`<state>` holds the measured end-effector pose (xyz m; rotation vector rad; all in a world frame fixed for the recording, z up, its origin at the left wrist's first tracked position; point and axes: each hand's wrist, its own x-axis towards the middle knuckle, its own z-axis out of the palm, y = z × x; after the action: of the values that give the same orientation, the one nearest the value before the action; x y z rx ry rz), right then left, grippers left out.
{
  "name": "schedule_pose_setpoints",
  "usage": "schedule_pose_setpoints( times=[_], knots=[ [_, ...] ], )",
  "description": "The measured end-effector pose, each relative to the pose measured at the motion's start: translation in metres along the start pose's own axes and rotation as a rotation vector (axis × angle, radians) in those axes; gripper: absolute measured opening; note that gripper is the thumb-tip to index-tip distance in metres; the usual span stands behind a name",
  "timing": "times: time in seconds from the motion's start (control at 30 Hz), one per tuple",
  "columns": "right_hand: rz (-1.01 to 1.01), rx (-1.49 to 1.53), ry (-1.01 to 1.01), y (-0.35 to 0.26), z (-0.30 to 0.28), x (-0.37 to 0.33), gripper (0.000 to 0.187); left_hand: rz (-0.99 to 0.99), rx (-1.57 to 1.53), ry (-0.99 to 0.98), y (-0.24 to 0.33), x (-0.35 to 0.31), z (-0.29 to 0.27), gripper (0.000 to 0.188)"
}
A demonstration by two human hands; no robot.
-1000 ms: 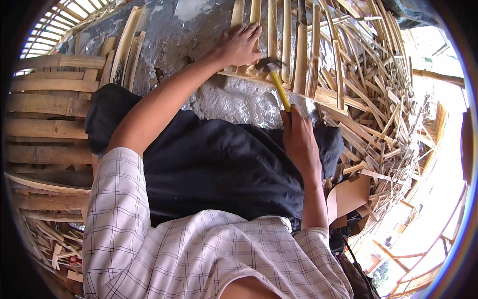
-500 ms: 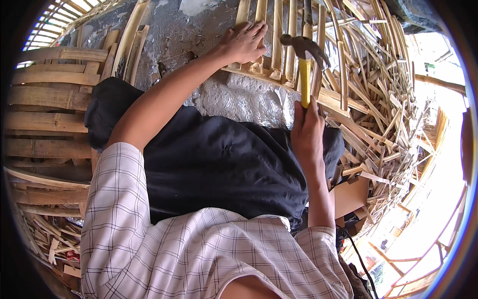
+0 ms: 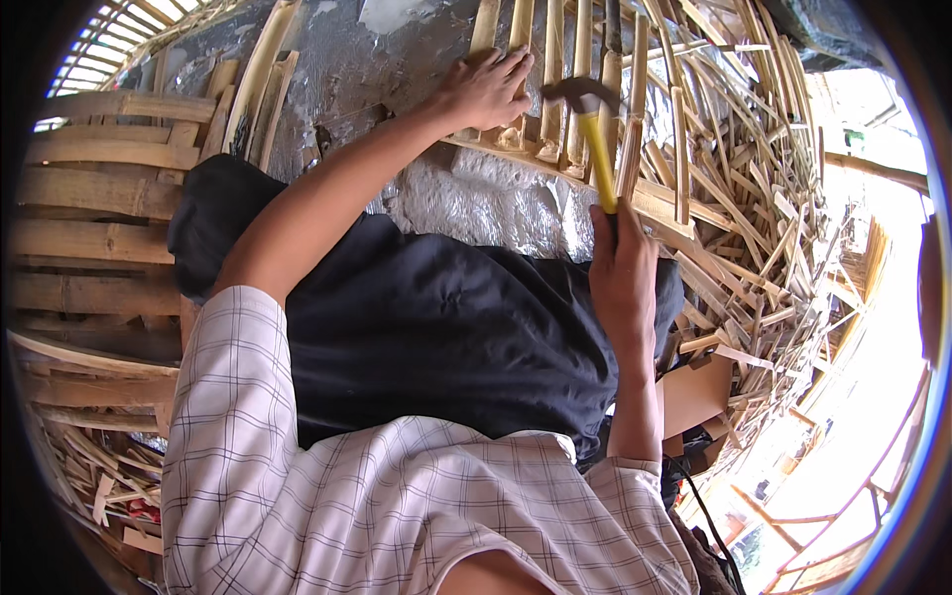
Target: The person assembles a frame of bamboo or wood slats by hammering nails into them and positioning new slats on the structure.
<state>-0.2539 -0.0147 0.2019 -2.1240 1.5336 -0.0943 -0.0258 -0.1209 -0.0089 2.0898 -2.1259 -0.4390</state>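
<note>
My right hand (image 3: 625, 263) is wrapped round the yellow handle of a claw hammer (image 3: 600, 159). The hammer's dark head, slightly blurred, is over the upright bamboo slats of a frame (image 3: 550, 94); whether it touches them I cannot tell. To the left, my left hand (image 3: 486, 89) grips a bamboo slat (image 3: 521, 35) near the lower end of the row, fingers over it and thumb on the near side. A bamboo crosspiece (image 3: 496, 147) runs under the slat ends.
Loose bamboo strips and offcuts (image 3: 754, 188) are heaped on the right. A panel of wide bamboo slats (image 3: 94, 243) stands at the left. Crumpled silvery sheeting (image 3: 486, 203) lies between the frame and my dark-clothed lap (image 3: 446, 327). A cardboard piece (image 3: 699, 392) sits by my right forearm.
The hammer head has swung left and tilted over the slats, and my right hand has shifted slightly right and down. My left hand stays in place on the slat.
</note>
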Motion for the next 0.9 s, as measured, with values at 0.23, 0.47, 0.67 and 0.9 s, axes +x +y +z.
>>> schedule_pose_setpoints(
  times=[0.23, 0.47, 0.67, 0.9],
  knots=[
    [-0.236, -0.189, 0.041, 0.032, 0.025, -0.003, 0.019, 0.048, -0.042, 0.095, 0.003, 0.004, 0.004, 0.077],
    [-0.215, 0.116, 0.324, 0.034, 0.044, -0.017, 0.018, -0.008, -0.1, 0.002, 0.012, -0.001, -0.005, 0.076],
    [-0.224, -0.115, 0.145, 0.041, 0.056, -0.008, 0.014, 0.082, -0.005, 0.14, -0.002, 0.012, 0.023, 0.073],
    [-0.15, -0.007, 0.143, 0.051, 0.077, -0.012, 0.014, 0.045, -0.019, 0.079, -0.002, 0.015, 0.018, 0.077]
  ],
)
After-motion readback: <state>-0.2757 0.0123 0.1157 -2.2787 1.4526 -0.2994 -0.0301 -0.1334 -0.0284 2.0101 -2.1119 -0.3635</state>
